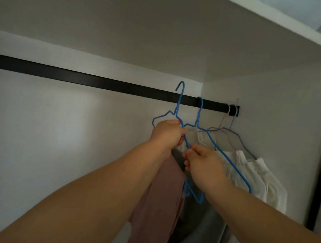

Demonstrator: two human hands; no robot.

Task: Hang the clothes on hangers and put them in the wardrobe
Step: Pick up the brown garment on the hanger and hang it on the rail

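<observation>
From my remote seat I see both bare arms reaching up into the white wardrobe, toward its black rail. My left hand grips the blue hanger at its shoulder wire, fingers curled tight round it; its hook sits at the height of the rail, and I cannot tell whether it is over the rail. My right hand pinches the same hanger's sloping arm, just right of and below the left hand. A dusty pink garment droops below the left wrist, with a grey garment beside it to the right. Further right, a second blue hanger is hooked on the rail and carries a cream garment. Two pale hangers hang at the far right end of the rail, near the side wall.
</observation>
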